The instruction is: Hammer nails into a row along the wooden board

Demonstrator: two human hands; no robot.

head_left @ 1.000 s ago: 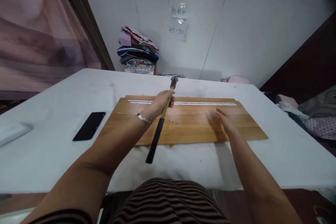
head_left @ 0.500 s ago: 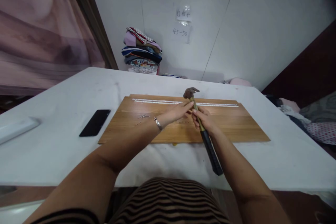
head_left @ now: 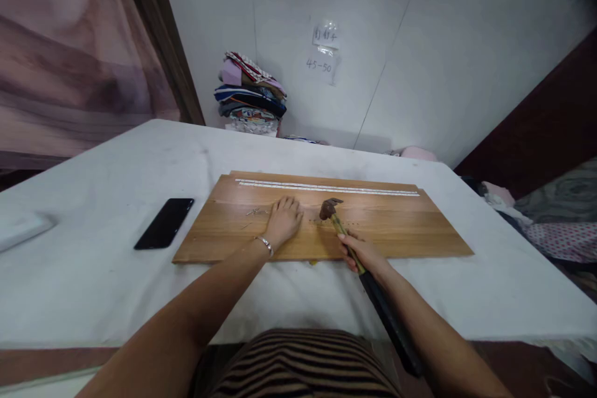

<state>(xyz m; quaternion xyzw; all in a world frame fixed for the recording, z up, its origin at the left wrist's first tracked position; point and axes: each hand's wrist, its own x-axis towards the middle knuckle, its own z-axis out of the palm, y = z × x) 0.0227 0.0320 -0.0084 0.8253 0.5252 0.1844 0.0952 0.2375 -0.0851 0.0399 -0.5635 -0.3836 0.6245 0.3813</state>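
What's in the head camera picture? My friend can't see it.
A person's right hand grips a hammer over a wooden board; the left hand rests on the board beside loose nails. A black phone lies on the white table.

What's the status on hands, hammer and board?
Right hand gripping hammer, its head over board. Left hand palm-down on board, beside loose nails. Phone off board's left end, seemingly not in the way.

A black phone (head_left: 164, 224) lies flat on the left part of the white table (head_left: 93, 280). By its far edge rises a stack of folded clothes (head_left: 250, 99); two paper notes (head_left: 321, 67) hang on the pale wall (head_left: 364, 6). A pinkish curtain (head_left: 79, 62) drapes at left, rumpled fabrics (head_left: 562, 240) at right.
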